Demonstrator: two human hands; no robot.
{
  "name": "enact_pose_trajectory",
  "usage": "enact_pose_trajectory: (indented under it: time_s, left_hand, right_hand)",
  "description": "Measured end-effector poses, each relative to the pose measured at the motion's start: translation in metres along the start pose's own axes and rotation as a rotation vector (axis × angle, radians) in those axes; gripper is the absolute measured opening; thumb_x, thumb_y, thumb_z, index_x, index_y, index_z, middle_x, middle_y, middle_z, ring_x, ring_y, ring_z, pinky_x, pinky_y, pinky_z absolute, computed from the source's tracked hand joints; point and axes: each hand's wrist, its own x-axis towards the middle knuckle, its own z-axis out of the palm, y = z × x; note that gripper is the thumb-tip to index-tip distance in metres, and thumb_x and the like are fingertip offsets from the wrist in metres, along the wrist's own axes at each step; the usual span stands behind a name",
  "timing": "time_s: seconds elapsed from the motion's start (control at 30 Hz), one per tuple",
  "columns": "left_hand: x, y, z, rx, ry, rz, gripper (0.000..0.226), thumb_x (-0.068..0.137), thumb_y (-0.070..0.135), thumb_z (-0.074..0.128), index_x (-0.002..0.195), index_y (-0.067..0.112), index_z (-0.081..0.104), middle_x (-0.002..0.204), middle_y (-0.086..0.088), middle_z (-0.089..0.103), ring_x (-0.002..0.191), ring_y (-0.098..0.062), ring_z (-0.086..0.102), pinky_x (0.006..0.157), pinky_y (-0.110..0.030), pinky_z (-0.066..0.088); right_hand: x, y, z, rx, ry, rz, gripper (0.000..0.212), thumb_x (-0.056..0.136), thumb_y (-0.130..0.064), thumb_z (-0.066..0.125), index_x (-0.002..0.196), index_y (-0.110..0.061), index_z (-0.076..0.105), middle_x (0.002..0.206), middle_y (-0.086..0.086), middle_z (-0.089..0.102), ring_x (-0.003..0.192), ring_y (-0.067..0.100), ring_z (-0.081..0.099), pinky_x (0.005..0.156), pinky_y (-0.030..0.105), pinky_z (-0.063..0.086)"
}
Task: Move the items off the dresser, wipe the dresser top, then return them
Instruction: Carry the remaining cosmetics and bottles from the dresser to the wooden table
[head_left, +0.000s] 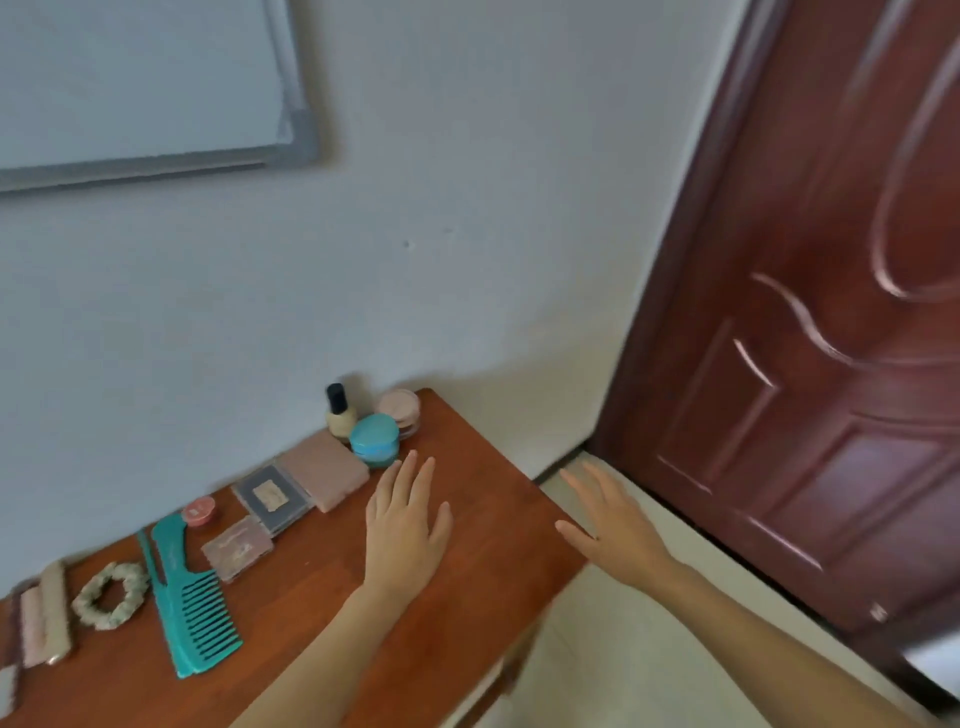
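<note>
Looking down at a reddish-brown dresser (467, 545) pushed up against a pale wall (415, 260), with all the stuff lined up loosely along the back edge. From the far corner inward: a stack of beige round compacts (400, 410), a little bottle (340, 413) with a black cap, a teal round jar (375, 440) just in front of those, then a flat pink case (327, 470), a clear-lidded dark palette (272, 499), a smaller pinkish compact (236, 545) and a tiny pink pot (199, 510). Closer in, a big teal comb (189, 603) lying flat with teeth pointing right, just beside a pale scrunchie (109, 595), plus a couple of pinkish bits (44, 613) at the left edge, too blurry to name. Left hand (405, 525) out over the bare wood, palm down, fingers straight and spread, gripping nothing, fingertips (412, 460) just short of that jar. Can't tell about actual contact with the surface. Right hand (610, 525) off past the dresser's right edge, over the light floor (623, 649), also palm down, fingers fanned apart, nothing in it. Both forearms bare. Up top left, corner of a grey-framed whiteboard (145, 88) on the wall; off to the right, a dark red panelled door (831, 364). Whole shot a bit motion-blurred, especially the door side.
</note>
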Motion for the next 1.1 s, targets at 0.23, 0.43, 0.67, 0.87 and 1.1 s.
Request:
enact_pose_trajectory:
  time_s: [0.23, 0.43, 0.67, 0.87, 1.1]
  left_hand:
    - [-0.031, 0.082, 0.021, 0.064, -0.268, 0.37, 0.064, 0.08, 0.045, 0.022, 0.125, 0.014, 0.054, 0.136, -0.007, 0.05, 0.128, -0.03, 0.044, 0.1, -0.043, 0.039]
    - [-0.071, 0.188, 0.037, 0.011, -0.376, 0.606, 0.073, 0.072, 0.045, 0.02, 0.126, 0.009, 0.054, 0.137, -0.013, 0.048, 0.127, -0.033, 0.044, 0.098, -0.046, 0.04]
    - [-0.226, 0.352, 0.078, -0.193, -0.446, 0.928, 0.056, 0.075, 0.041, 0.034, 0.11, 0.01, 0.065, 0.119, -0.011, 0.063, 0.108, -0.033, 0.06, 0.081, -0.047, 0.05]
    - [-0.392, 0.467, 0.072, -0.27, -0.557, 1.265, 0.064, 0.075, 0.048, 0.025, 0.121, 0.016, 0.055, 0.124, -0.003, 0.058, 0.117, -0.023, 0.048, 0.088, -0.033, 0.048]
    - [-0.496, 0.542, 0.076, -0.446, -0.617, 1.367, 0.082, 0.071, 0.054, 0.01, 0.135, 0.014, 0.043, 0.145, -0.005, 0.037, 0.135, -0.026, 0.03, 0.107, -0.039, 0.027]
  right_hand:
    - [-0.123, 0.049, -0.035, -0.194, 0.144, 0.19, 0.077, 0.078, -0.063, 0.015, 0.145, -0.025, 0.019, 0.152, 0.009, 0.015, 0.141, 0.023, 0.014, 0.112, 0.035, 0.02]
    - [-0.257, 0.098, -0.065, -0.368, 0.26, 0.429, 0.057, 0.093, -0.052, 0.016, 0.103, -0.025, 0.066, 0.11, 0.01, 0.066, 0.099, 0.027, 0.065, 0.071, 0.035, 0.055]
    - [-0.49, 0.144, -0.088, -0.454, 0.508, 0.676, 0.043, 0.073, -0.046, 0.039, 0.112, -0.028, 0.047, 0.108, 0.01, 0.067, 0.107, 0.032, 0.059, 0.071, 0.038, 0.057]
    - [-0.68, 0.139, -0.078, -0.572, 0.707, 0.974, 0.046, 0.068, -0.042, 0.056, 0.11, -0.025, 0.048, 0.108, 0.015, 0.065, 0.11, 0.027, 0.039, 0.07, 0.044, 0.055]
    - [-0.812, 0.129, -0.077, -0.567, 0.761, 1.243, 0.055, 0.052, -0.028, 0.088, 0.101, -0.016, 0.065, 0.104, 0.018, 0.066, 0.099, 0.041, 0.062, 0.068, 0.047, 0.054]
